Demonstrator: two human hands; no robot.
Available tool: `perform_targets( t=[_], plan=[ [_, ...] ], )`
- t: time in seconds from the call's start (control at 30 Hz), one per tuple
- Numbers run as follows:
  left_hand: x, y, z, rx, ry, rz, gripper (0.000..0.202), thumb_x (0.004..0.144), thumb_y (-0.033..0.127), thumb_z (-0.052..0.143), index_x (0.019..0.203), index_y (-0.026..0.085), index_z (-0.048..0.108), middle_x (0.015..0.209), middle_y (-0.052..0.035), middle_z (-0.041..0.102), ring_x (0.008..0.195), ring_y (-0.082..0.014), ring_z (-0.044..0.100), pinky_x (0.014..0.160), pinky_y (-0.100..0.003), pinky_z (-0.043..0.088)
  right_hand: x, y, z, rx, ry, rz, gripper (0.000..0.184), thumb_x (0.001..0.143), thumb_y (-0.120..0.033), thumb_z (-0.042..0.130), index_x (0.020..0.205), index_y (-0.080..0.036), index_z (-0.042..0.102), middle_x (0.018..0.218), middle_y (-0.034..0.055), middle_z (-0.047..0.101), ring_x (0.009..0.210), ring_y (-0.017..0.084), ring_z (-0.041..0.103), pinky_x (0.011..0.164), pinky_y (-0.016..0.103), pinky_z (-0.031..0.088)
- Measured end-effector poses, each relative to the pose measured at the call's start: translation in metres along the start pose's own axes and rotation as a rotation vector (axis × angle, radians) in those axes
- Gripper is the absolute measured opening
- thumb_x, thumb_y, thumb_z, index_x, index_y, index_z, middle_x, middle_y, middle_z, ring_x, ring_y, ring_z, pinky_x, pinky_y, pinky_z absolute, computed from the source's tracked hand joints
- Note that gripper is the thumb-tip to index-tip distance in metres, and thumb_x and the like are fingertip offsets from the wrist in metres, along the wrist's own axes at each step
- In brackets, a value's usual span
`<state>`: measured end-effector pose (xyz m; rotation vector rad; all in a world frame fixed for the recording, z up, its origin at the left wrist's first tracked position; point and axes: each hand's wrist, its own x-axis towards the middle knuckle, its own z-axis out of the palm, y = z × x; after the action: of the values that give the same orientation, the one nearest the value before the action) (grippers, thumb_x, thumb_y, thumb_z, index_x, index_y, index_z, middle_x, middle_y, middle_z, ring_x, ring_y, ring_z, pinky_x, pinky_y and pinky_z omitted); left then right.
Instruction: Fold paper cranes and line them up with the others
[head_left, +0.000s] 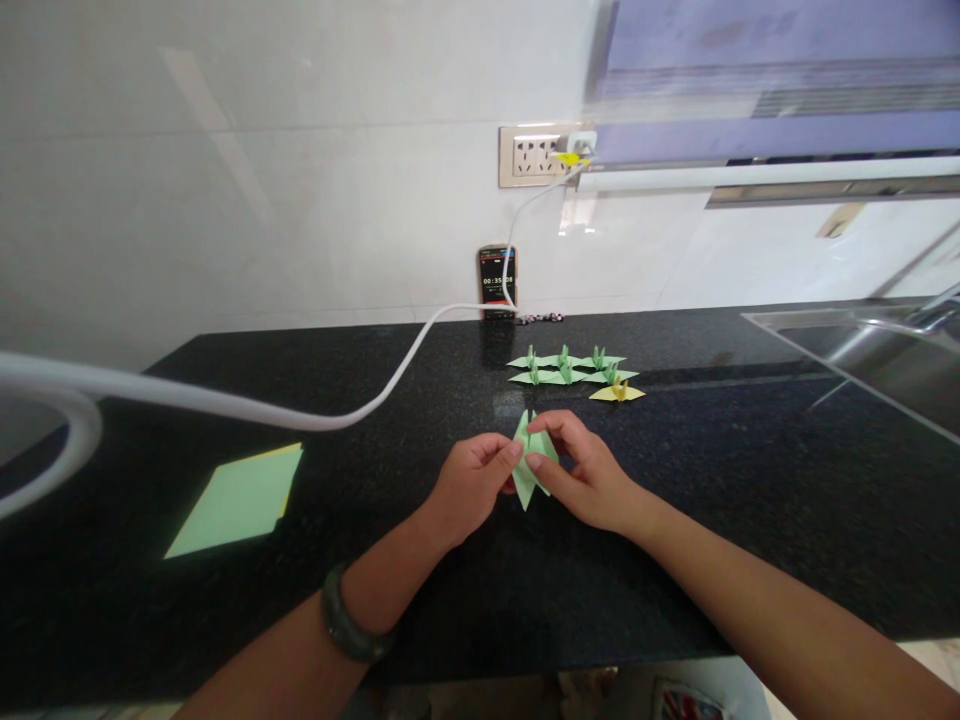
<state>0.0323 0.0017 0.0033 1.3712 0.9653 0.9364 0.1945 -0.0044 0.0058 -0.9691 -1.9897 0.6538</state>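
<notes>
A partly folded sheet of light green origami paper (527,487) is held upright over the black counter, its points facing up and down. My left hand (472,480) pinches its left edge between thumb and fingers. On the other side, my right hand (589,472) has its thumb on the front of the paper and its index finger near the upper part. Beyond my hands stand several green paper cranes (566,372) in two rows, with a yellow paper crane (618,392) at their near right. To the left lies a stack of green and yellow paper sheets (236,500).
A phone (497,282) showing a running timer leans against the tiled wall. From the wall socket (536,156) a white cable (405,365) runs down past it and sweeps across the left side. A steel sink (885,350) is set into the counter (420,610) at right.
</notes>
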Motion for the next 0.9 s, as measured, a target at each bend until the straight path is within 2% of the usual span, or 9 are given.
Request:
perform_targets(
  t=[0.17,0.47,0.77,0.9],
  plan=[
    [-0.0001,-0.0020,-0.0005,-0.011,-0.016,-0.016,0.030,0.074,0.043,0.048,0.067,0.015,0.056,0.056,0.0007,0.052,0.054,-0.0111,0.050,0.053,-0.023,0.039,-0.0009,0.0014,0.0025,0.071,-0.001,0.032,0.029,0.083,-0.025,0.045,0.110,-0.019,0.036,0.083,0.0035,0.050,0.066,0.011,0.049,0.057,0.024,0.042],
    [0.0004,0.0002,0.0010,-0.011,-0.012,-0.023,0.030,0.074,0.042,0.049,0.066,0.014,0.056,0.057,-0.0003,0.054,0.053,-0.0111,0.050,0.052,-0.023,0.040,0.0000,0.0034,0.0040,0.162,0.031,0.045,0.038,0.085,-0.025,0.041,0.120,-0.021,0.027,0.078,0.0013,0.047,0.065,0.011,0.047,0.058,0.024,0.042],
    [-0.0002,-0.0010,0.0012,0.005,-0.004,-0.028,0.028,0.075,0.040,0.049,0.066,0.014,0.057,0.058,-0.0005,0.056,0.053,-0.0109,0.051,0.053,-0.023,0.040,0.0006,0.0058,0.0029,0.148,0.063,0.067,0.033,0.086,-0.028,0.038,0.119,-0.020,0.033,0.069,-0.0009,0.046,0.056,0.010,0.044,0.051,0.023,0.039],
    [-0.0005,-0.0016,0.0008,-0.010,-0.007,-0.039,0.028,0.075,0.040,0.048,0.068,0.014,0.056,0.059,-0.0010,0.057,0.054,-0.0116,0.052,0.054,-0.024,0.042,0.0013,0.0065,0.0018,0.086,0.135,0.078,0.027,0.087,-0.028,0.036,0.111,-0.021,0.046,0.080,0.0030,0.055,0.066,0.013,0.050,0.058,0.025,0.042]
  ],
)
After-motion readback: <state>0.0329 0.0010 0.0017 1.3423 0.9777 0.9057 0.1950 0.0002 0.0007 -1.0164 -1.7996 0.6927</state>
